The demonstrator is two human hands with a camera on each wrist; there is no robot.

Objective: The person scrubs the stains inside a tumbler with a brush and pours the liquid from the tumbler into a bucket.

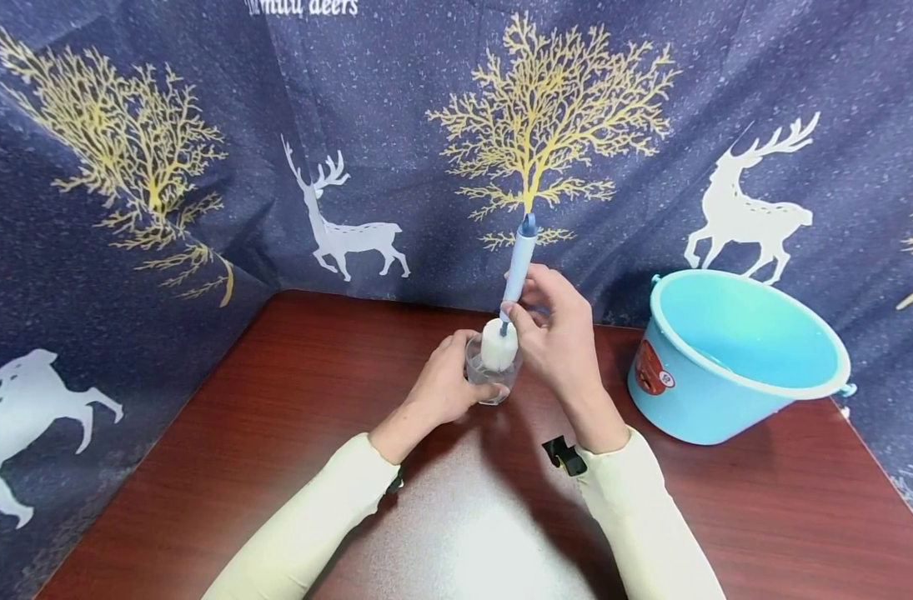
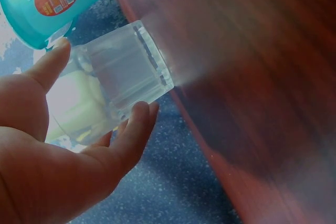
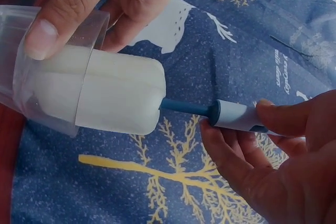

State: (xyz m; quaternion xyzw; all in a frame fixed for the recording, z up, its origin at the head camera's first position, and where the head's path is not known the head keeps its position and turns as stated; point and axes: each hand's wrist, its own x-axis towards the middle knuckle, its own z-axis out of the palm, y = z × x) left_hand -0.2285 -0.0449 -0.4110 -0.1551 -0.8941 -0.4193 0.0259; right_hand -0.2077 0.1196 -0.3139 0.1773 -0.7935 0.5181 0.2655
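My left hand (image 1: 447, 382) grips a clear cup (image 2: 128, 61) around its side, thumb on one side and fingers on the other. The cup's base is close over the brown table. A sponge cup brush (image 1: 518, 271) stands in the cup, its white sponge head (image 3: 115, 92) partly inside and partly above the rim. With thumb and fingertips, my right hand (image 1: 557, 329) pinches the brush's light blue handle (image 3: 236, 115) near its lower end. A thin dark blue stem (image 3: 186, 106) joins handle and sponge. The handle leans slightly right in the head view.
A light blue bucket (image 1: 696, 404) with a red label stands on the table (image 1: 321, 367) to the right of my right hand. Behind the table hangs a dark blue cloth (image 1: 396, 108) printed with white deer and yellow trees.
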